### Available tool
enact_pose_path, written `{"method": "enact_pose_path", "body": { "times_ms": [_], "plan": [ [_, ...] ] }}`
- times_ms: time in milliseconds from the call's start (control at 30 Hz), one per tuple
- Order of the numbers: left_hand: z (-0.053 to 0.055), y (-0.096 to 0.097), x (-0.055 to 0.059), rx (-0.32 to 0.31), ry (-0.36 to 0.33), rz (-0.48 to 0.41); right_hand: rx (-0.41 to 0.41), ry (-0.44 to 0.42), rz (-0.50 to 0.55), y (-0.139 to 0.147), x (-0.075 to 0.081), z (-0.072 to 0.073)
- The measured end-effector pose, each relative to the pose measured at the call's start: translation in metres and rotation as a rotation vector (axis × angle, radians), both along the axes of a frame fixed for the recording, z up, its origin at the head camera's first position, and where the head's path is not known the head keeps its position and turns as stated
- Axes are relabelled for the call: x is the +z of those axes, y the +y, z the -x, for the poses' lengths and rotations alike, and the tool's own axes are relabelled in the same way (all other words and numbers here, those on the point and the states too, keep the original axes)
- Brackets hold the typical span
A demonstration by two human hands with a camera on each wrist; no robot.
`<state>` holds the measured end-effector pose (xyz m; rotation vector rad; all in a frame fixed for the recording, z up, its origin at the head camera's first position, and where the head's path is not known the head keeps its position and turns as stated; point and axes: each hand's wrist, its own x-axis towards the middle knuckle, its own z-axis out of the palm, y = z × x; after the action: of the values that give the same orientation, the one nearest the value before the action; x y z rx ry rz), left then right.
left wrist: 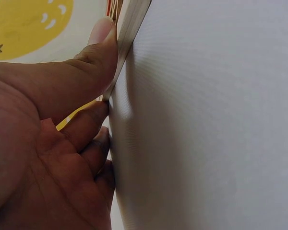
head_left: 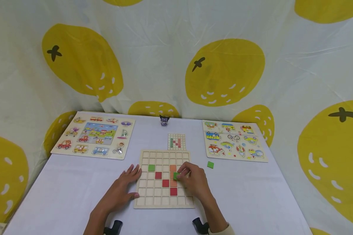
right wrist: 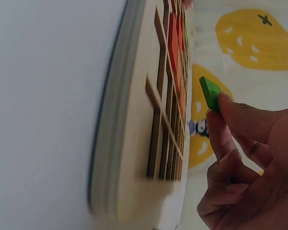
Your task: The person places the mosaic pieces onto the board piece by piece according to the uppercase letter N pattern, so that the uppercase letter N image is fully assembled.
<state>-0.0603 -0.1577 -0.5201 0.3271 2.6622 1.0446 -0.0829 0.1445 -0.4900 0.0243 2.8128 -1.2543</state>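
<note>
A wooden grid board (head_left: 154,202) lies on the white table with square tiles in its cells. A green tile (head_left: 151,167) sits toward its left side. Three red tiles (head_left: 165,183) step down diagonally, and orange tiles (head_left: 173,168) stand in a column at the right. My right hand (head_left: 195,179) pinches another green tile (right wrist: 210,93) between thumb and index finger, held above the board over the orange column. Spread along the board's left edge, my left hand (head_left: 120,187) touches it with thumb and fingertips. A loose green tile (head_left: 210,164) lies right of the board.
Behind the board lies a small pattern card (head_left: 176,135) with coloured squares. Picture puzzle boards rest at the left (head_left: 76,128) and right (head_left: 229,156). A small dark figurine (head_left: 164,120) stands at the back, before a fruit-patterned curtain (head_left: 153,65).
</note>
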Motion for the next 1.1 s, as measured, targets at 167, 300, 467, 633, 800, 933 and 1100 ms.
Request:
{"method": "enact_pose_path", "body": {
  "times_ms": [167, 300, 467, 633, 800, 933, 1100],
  "plan": [
    [-0.001, 0.000, 0.001, -0.008, 0.009, -0.003, 0.053, -0.013, 0.012, -0.021, -0.001, -0.003],
    [-0.002, -0.001, 0.001, -0.008, 0.033, -0.005, 0.068, -0.030, 0.012, -0.039, -0.001, -0.001],
    [-0.002, -0.001, 0.001, -0.009, 0.059, -0.012, 0.087, -0.030, -0.007, -0.058, -0.002, 0.004],
    [-0.002, -0.001, 0.000, -0.018, 0.040, -0.014, 0.107, -0.013, -0.012, -0.071, -0.006, 0.011],
    [-0.002, -0.002, 0.001, -0.017, 0.050, -0.016, 0.098, 0.020, -0.039, -0.080, -0.008, 0.017],
    [-0.002, -0.004, 0.001, -0.022, 0.062, -0.012, 0.087, 0.026, -0.081, -0.088, -0.010, 0.019],
    [-0.002, -0.003, 0.001, -0.027, 0.062, -0.016, 0.089, 0.027, -0.141, -0.094, -0.010, 0.020]
  ]
}}
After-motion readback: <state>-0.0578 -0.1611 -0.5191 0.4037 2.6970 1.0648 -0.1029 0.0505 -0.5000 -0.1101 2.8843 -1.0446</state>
